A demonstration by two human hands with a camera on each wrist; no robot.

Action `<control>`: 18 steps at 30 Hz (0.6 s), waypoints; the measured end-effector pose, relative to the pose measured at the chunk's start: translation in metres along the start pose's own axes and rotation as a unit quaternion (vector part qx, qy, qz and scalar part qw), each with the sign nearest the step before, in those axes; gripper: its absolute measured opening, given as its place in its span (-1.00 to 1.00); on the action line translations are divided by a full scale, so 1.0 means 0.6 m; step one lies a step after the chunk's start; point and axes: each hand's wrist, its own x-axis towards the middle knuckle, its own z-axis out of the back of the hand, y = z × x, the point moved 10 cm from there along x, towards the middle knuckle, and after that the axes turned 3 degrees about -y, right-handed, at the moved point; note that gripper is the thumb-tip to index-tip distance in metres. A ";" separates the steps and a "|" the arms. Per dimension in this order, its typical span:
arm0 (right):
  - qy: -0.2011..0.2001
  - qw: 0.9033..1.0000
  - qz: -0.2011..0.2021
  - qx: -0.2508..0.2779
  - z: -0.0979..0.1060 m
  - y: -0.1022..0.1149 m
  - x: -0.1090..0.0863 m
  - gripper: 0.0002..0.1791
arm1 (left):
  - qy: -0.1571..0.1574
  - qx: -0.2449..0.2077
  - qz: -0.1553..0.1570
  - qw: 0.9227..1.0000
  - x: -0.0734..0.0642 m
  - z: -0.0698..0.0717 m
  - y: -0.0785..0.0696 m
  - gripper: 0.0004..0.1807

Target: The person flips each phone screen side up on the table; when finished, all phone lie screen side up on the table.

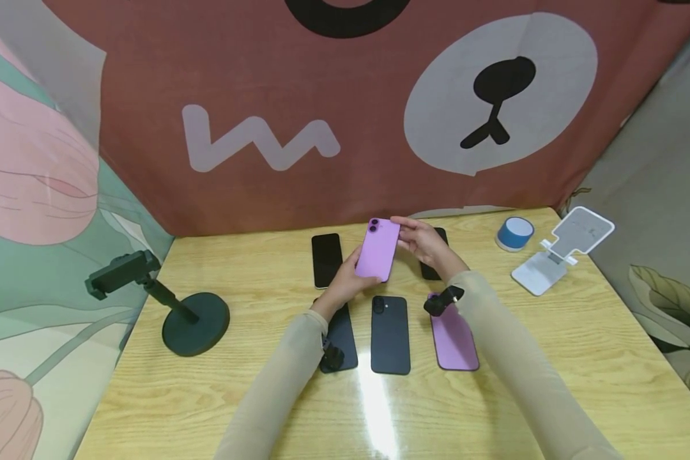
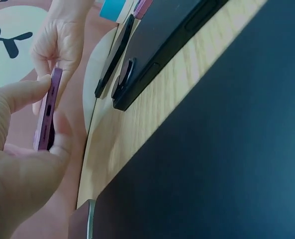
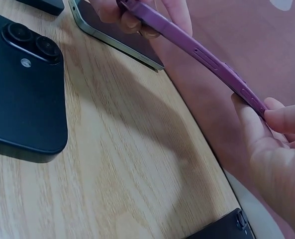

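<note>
Purple phone [image 1: 377,249] between both hands [image 1: 422,243], above table's [image 1: 581,332] far edge.

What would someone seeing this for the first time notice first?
The purple phone held up above the middle of the wooden table, its back with two lenses showing, the left hand pinching its lower end and the right hand its upper end. Below it more phones lie flat, among them a black phone in the near row.

Pale wooden table [image 1: 552,358] before a brown bear-face cloth backdrop [image 1: 264,76], floral fabric [image 1: 29,191] at left.
</note>
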 end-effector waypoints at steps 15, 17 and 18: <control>-0.011 1.000 0.006 -0.025 -0.001 0.001 -0.006 -0.43 | -0.048 0.152 -0.047 0.986 0.000 -0.010 -0.011 0.30; -0.014 1.000 0.006 -0.027 0.000 0.000 -0.006 -0.41 | -0.052 0.177 -0.040 0.982 -0.001 -0.010 -0.013 0.31; -0.016 1.000 0.005 -0.027 0.000 0.000 -0.006 -0.40 | -0.054 0.190 -0.038 0.980 -0.002 -0.009 -0.014 0.29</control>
